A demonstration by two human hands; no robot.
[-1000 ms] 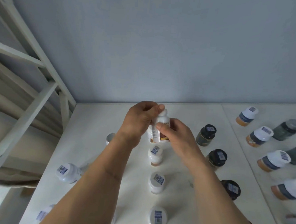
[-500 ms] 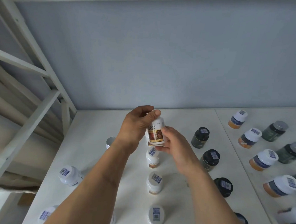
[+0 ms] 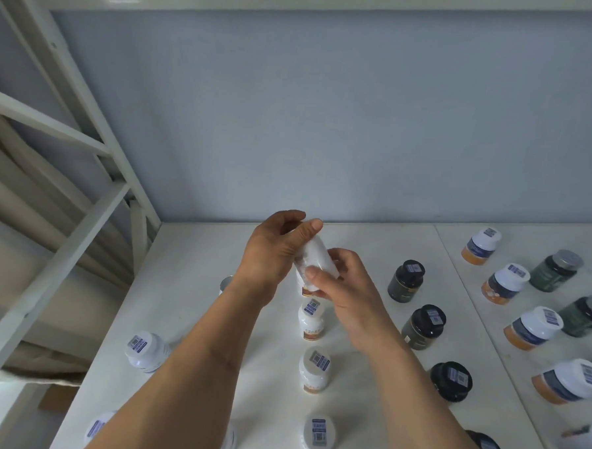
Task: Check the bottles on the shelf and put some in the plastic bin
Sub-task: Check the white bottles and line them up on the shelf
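Note:
A small white bottle (image 3: 315,259) is held tilted above the white shelf (image 3: 188,287), its plain white side toward me. My left hand (image 3: 272,254) grips its upper end with thumb and fingers. My right hand (image 3: 339,285) pinches its lower end from the right. Below the hands a column of white bottles with barcode stickers on their caps stands on the shelf: one (image 3: 312,319), one (image 3: 315,369) and one (image 3: 319,436). No plastic bin is in view.
Black-capped dark bottles (image 3: 406,281), (image 3: 423,326), (image 3: 451,380) stand right of the column. White-capped orange bottles (image 3: 481,246) and dark green ones (image 3: 556,270) fill the right shelf panel. More white bottles (image 3: 145,352) stand at left. The shelf frame (image 3: 85,86) rises at left, the wall behind.
The bottle has been turned in my hands: its brown label faced me half a second ago, now its white side does. Both hands stayed in place above the shelf.

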